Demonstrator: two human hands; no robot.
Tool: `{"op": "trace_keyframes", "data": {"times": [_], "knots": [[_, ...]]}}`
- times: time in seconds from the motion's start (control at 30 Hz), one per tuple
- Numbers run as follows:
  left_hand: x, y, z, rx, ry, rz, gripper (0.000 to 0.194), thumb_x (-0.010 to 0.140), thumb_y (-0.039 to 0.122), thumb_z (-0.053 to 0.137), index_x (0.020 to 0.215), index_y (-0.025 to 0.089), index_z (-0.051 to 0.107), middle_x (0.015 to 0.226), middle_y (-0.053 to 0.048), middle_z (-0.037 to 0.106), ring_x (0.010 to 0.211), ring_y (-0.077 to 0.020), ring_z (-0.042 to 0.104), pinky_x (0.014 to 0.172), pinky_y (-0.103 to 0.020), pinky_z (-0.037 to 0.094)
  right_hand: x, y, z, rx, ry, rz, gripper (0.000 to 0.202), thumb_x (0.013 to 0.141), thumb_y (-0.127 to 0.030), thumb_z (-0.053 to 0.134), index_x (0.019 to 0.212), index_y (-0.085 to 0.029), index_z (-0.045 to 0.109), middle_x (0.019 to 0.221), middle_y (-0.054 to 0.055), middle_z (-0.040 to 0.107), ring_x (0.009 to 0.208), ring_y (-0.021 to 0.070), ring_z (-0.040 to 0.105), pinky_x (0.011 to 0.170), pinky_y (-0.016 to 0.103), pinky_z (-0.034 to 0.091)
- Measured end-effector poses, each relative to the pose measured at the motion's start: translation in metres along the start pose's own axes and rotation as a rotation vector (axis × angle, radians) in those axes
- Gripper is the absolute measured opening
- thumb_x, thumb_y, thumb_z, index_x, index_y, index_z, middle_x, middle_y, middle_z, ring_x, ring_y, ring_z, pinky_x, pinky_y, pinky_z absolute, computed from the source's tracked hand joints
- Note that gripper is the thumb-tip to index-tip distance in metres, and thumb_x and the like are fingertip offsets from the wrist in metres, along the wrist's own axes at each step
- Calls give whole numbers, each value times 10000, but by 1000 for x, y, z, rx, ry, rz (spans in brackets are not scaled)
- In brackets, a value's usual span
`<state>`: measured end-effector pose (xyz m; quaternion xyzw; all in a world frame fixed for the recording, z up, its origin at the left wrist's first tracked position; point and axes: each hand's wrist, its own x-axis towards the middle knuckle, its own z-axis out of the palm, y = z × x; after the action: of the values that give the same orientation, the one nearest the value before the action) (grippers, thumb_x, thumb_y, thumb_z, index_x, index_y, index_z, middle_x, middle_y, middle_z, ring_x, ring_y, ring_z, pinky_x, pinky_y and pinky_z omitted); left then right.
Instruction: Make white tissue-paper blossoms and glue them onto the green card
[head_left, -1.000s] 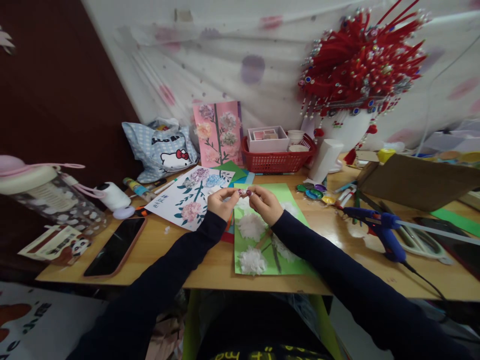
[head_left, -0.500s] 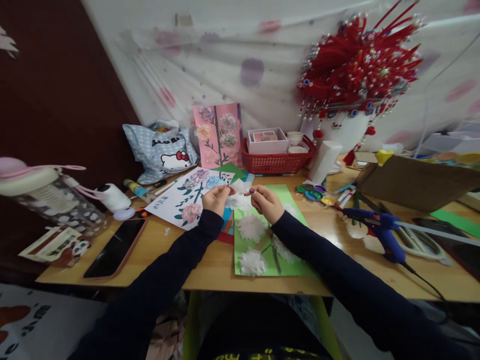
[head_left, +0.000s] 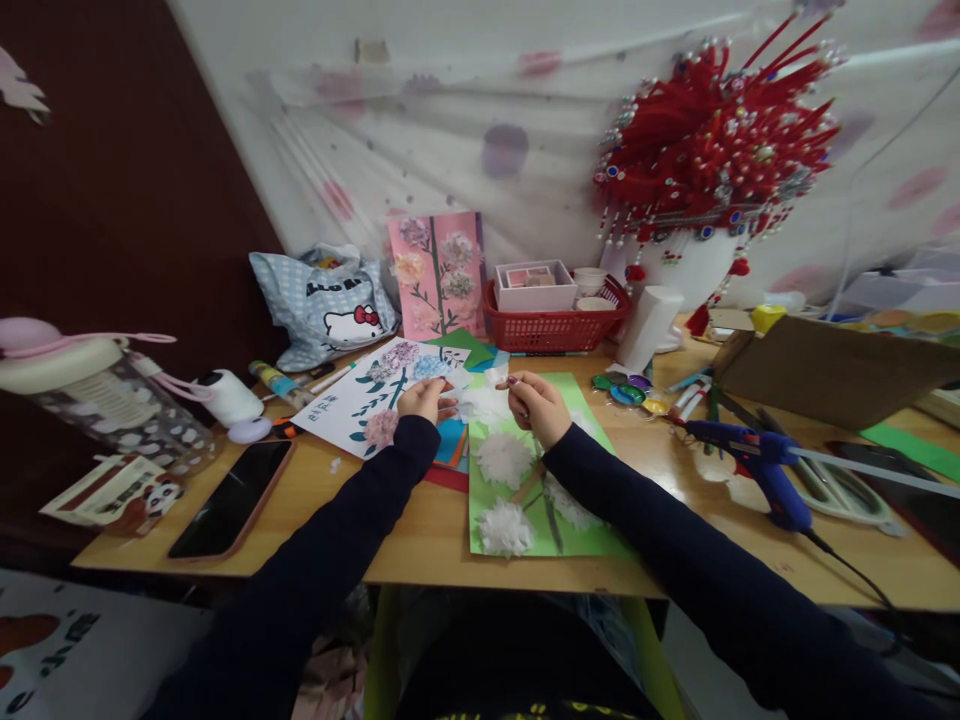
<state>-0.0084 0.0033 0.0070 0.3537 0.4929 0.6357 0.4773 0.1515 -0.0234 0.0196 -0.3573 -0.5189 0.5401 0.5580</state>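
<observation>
My left hand [head_left: 424, 402] pinches a small scrap of white tissue paper [head_left: 457, 378] at its fingertips. Opposite it, my right hand [head_left: 538, 406] is closed in a pinch on another bit of white tissue, the right-hand piece [head_left: 496, 376]. Both hands are raised around the top of a light green card [head_left: 487, 510]. Fluffy white paper flowers [head_left: 505, 457] lie on that card, along with a painted stem [head_left: 553, 522]. My right forearm covers part of the card and some of its flowers.
A blue glue gun [head_left: 739, 440] and paint pots [head_left: 628, 392] are at the right. Left of the card are a white flower picture [head_left: 341, 410], a phone [head_left: 231, 498] and a bottle [head_left: 112, 400]. A red basket [head_left: 555, 328] stands behind.
My hands have drawn apart, the left moving left and slightly down. The white tissue that spanned them now shows as separate pieces, one at each hand.
</observation>
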Motion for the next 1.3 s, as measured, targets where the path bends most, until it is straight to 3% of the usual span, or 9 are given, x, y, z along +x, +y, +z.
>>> {"op": "trace_keyframes", "data": {"times": [0.1,0.17,0.27,0.37,0.43,0.7,0.93,1.3], "knots": [[1,-2,-2,58,42,-152,195,675,176,591,860,113,598,545,41,537,295,-23,365,302,-162,288,0,1,0,-3,0,6,246,717,-403,531,753,-161,514,362,-126,296,276,30,186,322,208,87],[1,-2,-2,126,76,-127,344,711,153,555,1053,115,561,509,81,464,286,-21,296,295,-163,227,0,2,1,-16,-1,1,266,713,-420,534,759,-158,517,361,-128,292,279,31,187,324,210,93],[-5,1,-1,252,90,130,393,724,176,570,1116,150,562,568,63,485,348,-30,348,335,-166,284,-1,3,2,-58,-9,-31,299,719,-444,530,773,-151,529,365,-126,301,294,33,197,331,213,120],[-19,3,4,347,-105,465,224,741,276,589,917,169,679,754,-9,575,490,-51,468,421,-175,389,-4,5,3,-133,-29,-90,313,740,-459,523,779,-149,534,378,-115,324,317,38,229,350,215,157],[-28,3,7,352,-219,565,215,758,326,578,824,164,703,833,-39,595,594,-81,537,478,-183,446,-5,5,4,-183,-46,-126,316,750,-466,520,773,-151,531,389,-108,337,335,41,256,365,215,177],[-38,3,11,182,-317,387,268,719,360,608,763,113,703,852,-72,630,581,-102,606,498,-214,533,-8,7,4,-251,-60,-156,338,773,-484,492,787,-148,524,410,-100,347,365,49,272,386,216,201],[-45,6,13,171,-276,382,226,674,323,650,769,127,711,810,-47,633,569,-92,600,434,-175,520,-7,11,2,-296,-75,-186,315,804,-461,477,789,-150,526,433,-89,362,383,52,285,400,213,219],[-34,1,10,153,-293,417,172,677,290,645,720,129,686,777,-28,594,549,-70,557,434,-178,513,-8,9,3,-305,-70,-182,339,805,-460,467,809,-135,560,438,-87,352,386,52,282,403,214,215]]}}
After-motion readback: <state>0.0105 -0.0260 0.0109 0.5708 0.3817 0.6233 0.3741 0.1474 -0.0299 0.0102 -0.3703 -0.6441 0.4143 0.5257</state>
